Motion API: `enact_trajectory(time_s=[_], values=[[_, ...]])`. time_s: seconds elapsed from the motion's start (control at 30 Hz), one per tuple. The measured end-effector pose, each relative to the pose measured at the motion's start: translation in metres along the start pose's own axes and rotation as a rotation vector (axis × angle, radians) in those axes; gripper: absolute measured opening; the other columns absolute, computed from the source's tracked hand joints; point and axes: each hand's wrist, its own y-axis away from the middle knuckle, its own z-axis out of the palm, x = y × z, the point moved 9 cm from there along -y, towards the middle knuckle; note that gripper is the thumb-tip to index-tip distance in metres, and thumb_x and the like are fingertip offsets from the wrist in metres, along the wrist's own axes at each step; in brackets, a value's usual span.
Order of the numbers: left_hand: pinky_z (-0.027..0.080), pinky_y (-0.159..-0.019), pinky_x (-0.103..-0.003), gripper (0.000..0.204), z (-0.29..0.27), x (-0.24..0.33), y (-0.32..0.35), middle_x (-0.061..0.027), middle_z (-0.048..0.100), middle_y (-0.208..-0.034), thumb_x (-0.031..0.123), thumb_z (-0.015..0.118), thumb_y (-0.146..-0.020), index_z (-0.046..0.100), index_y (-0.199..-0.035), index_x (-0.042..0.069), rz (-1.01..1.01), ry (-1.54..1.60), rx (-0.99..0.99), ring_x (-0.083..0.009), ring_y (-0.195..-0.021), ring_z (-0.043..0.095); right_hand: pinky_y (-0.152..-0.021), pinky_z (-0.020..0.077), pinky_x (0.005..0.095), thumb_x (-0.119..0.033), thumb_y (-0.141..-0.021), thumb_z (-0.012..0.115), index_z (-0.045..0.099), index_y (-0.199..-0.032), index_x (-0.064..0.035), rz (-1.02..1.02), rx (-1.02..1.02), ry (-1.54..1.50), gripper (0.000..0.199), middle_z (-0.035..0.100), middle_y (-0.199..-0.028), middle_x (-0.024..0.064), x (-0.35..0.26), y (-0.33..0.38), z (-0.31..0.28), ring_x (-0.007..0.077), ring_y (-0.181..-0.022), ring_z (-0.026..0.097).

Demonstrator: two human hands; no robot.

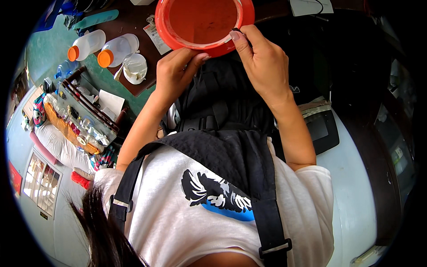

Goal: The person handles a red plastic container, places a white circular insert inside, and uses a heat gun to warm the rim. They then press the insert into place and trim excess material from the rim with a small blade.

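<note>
A round red object [161,24] with a broad glossy rim and a pale, uneven inner edge is at the top middle, above my lap. I cannot tell whether its reddish-brown centre is solid or see-through. At its lower left, my left hand [175,69] is closed, with thumb and fingertips pinching the rim. My right hand [264,60] is closed at the lower right of the rim. Between its thumb and forefinger is a small black piece [235,30], mostly hidden, right by the pale inner edge. Both wrists are raised over the black apron [213,147].
Left of the red object, two clear bottles with orange caps [105,58] and a crumpled white wrapper [134,68] lie on a dark brown table [147,86]. A label card [157,38] is beside the rim. Farther left stands a cluttered glass-topped table [91,129].
</note>
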Motion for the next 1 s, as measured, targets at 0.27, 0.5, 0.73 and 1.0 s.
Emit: enact_trajectory(time_s=[0.27,0.5,0.73,1.0], values=[[0.046,-0.054,-0.034,0.015,0.0,0.003,0.0,-0.0091,0.06,-0.068,0.015,0.078,-0.089,0.069,-0.086,0.003,0.03,-0.001,0.033,-0.0254,-0.058,0.059,-0.047,0.0494,0.0367,-0.036,-0.103,0.059,0.064,-0.088,-0.0122,0.059,-0.016,0.013,0.029,0.068,-0.069,0.0042,-0.001,0.0,0.0,0.0285,-0.06,0.069],[0.046,-0.055,-0.034,0.014,0.001,0.003,0.0,-0.0096,0.061,-0.069,0.014,0.077,-0.09,0.07,-0.087,0.003,0.02,0.006,0.043,-0.025,-0.059,0.059,-0.052,0.0524,0.0363,-0.032,-0.1,0.065,0.064,-0.091,-0.0131,-0.049,0.08,-0.028,0.02,0.071,-0.077,0.0037,-0.02,0.018,0.003,0.0271,-0.065,0.071],[0.047,-0.056,-0.033,0.014,0.001,0.002,0.002,-0.01,0.062,-0.071,0.015,0.077,-0.09,0.07,-0.089,0.002,0.018,0.006,0.022,-0.0251,-0.061,0.06,-0.055,0.0538,0.0337,-0.035,-0.102,0.061,0.063,-0.105,-0.0103,0.02,0.074,-0.012,0.025,0.074,-0.086,0.0063,0.001,0.008,-0.002,0.0283,-0.072,0.073],[0.053,-0.063,-0.028,0.008,0.003,0.003,0.002,-0.0086,0.07,-0.078,0.007,0.07,-0.096,0.072,-0.097,-0.001,0.008,-0.043,-0.074,-0.0162,-0.068,0.069,-0.055,0.0516,0.0337,-0.026,-0.108,0.053,0.064,-0.106,-0.0094,0.075,-0.005,-0.249,0.02,0.069,-0.075,0.0079,0.023,0.006,0.015,0.0262,-0.064,0.069]])
